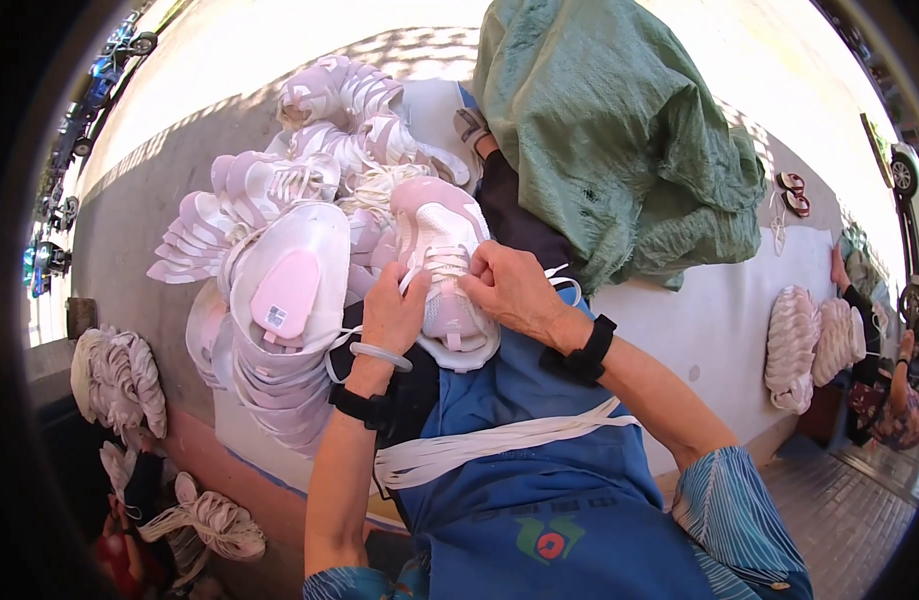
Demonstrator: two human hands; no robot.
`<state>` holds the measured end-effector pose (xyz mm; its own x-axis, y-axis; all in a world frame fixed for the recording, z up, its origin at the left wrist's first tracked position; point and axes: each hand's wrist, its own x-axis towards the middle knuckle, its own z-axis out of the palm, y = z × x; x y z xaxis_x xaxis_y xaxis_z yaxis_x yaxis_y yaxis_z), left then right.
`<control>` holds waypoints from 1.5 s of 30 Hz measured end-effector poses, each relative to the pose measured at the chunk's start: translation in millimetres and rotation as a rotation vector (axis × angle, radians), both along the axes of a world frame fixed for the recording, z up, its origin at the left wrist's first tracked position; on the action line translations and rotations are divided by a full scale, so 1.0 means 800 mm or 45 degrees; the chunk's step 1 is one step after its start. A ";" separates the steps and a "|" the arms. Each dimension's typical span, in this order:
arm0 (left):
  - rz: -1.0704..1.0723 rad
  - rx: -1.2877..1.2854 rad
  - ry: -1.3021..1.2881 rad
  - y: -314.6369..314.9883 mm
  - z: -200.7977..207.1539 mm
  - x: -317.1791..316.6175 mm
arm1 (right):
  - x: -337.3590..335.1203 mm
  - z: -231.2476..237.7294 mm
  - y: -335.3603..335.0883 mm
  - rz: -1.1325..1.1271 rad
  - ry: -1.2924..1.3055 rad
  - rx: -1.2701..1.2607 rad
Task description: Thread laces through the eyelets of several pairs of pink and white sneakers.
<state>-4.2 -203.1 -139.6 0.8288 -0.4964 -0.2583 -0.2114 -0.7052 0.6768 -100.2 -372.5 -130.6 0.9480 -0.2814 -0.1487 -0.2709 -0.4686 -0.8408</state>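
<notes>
A white and pale pink shoe upper (415, 222) lies on my lap with its heel opening toward me. White lace (445, 262) crosses its front in several rows. My left hand (393, 308) is closed at the upper's left edge, pinching a lace at the eyelets. At the right edge my right hand (519, 288) is also closed, its fingertips on the lacing. A loose lace end (567, 285) curls out beyond the right hand. Across my blue apron (539, 510) lies a bundle of white laces (499, 440).
Nested stacks of similar uppers (324, 250) are heaped to the left. A large green woven sack (599, 140) bulges ahead on the right. More bundled uppers (791, 345) lie far right, near another person (889, 390). At lower left, another person (119, 540) sits by more bundles (214, 525).
</notes>
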 end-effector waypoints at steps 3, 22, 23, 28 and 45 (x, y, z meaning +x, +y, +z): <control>0.022 0.041 0.156 -0.006 0.011 0.001 | 0.000 0.000 0.006 0.023 -0.217 -0.166; -0.125 0.154 -0.017 -0.005 -0.005 0.005 | 0.006 -0.002 -0.003 0.260 -0.187 -0.335; -0.115 0.131 0.022 -0.003 -0.008 0.007 | 0.005 -0.002 -0.002 0.284 -0.199 -0.329; -0.043 -0.023 0.258 0.001 -0.006 0.016 | 0.006 0.008 0.004 0.291 -0.202 -0.372; -0.074 0.000 0.354 -0.001 -0.008 0.020 | 0.018 0.000 0.007 0.142 -0.152 -0.231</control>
<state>11.5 -203.9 -146.2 0.6963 -0.5407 -0.4719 -0.0573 -0.6973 0.7145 -85.8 -367.3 -130.8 0.9824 -0.1863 0.0098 -0.1130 -0.6365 -0.7630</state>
